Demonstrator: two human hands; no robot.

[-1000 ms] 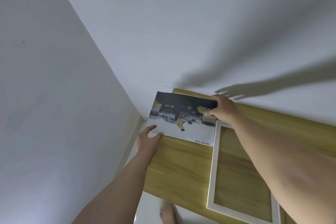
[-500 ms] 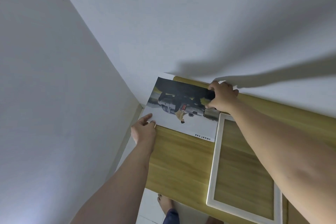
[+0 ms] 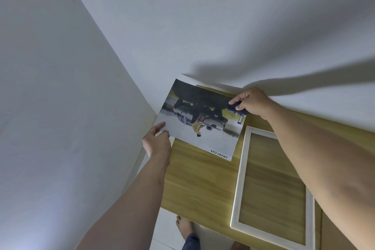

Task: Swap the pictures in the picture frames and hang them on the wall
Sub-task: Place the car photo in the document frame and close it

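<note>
Holding the picture (image 3: 203,134), left hand (image 3: 157,142) and right hand (image 3: 252,102) fingers pinch its edges, seemingly above table (image 3: 198,184)

Plain white walls (image 3: 203,16) meeting at a corner; wooden table (image 3: 198,180); pale floor tiles (image 3: 168,229)

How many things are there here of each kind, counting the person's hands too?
Printed paper car picture: 1
White rectangular picture frame: 1
Light wooden table: 1
Bare hands: 2 (left hand, right hand)
Total: 5
</note>
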